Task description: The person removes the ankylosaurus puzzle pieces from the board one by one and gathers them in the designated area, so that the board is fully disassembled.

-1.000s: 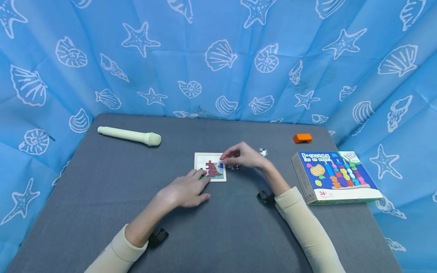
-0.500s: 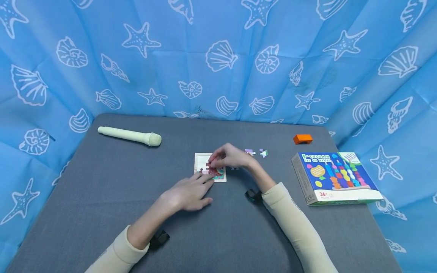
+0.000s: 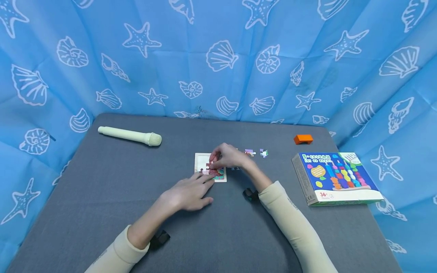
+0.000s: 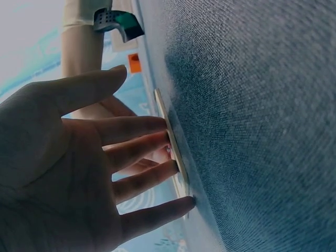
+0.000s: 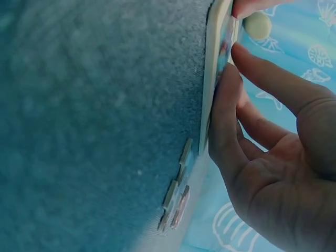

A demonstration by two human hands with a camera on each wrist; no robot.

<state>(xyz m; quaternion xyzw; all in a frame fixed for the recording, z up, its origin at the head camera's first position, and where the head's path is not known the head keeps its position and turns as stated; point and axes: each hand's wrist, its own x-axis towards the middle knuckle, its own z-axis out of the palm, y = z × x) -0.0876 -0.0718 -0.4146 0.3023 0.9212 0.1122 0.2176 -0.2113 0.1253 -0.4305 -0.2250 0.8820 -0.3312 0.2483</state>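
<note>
A small white-framed jigsaw puzzle tray [image 3: 199, 157] lies mid-table, partly filled with joined brown and green pieces [image 3: 220, 176]. My left hand [image 3: 189, 193] rests its straight fingertips along the tray's near edge. In the left wrist view, its fingers [image 4: 142, 181] are spread against the tray rim. Over the tray, my right hand [image 3: 229, 156] has thumb and fingers together at a puzzle piece [image 3: 209, 165]; the fingers mostly hide it. The right wrist view shows the curled fingers [image 5: 226, 105] pinching close to the tray surface.
Loose puzzle pieces lie right of the tray, among them a purple one [image 3: 250, 152] and a white-green one [image 3: 264, 152]. A pale toy microphone [image 3: 129, 135] lies back left. An orange block [image 3: 303, 139] and a bead-set box [image 3: 338, 176] stand right. A blue curtain [image 3: 191, 68] hangs behind.
My right hand has moved left from the tray's right edge to above its middle, uncovering loose pieces behind it. My left hand has shifted slightly right. The last half second shows little motion.
</note>
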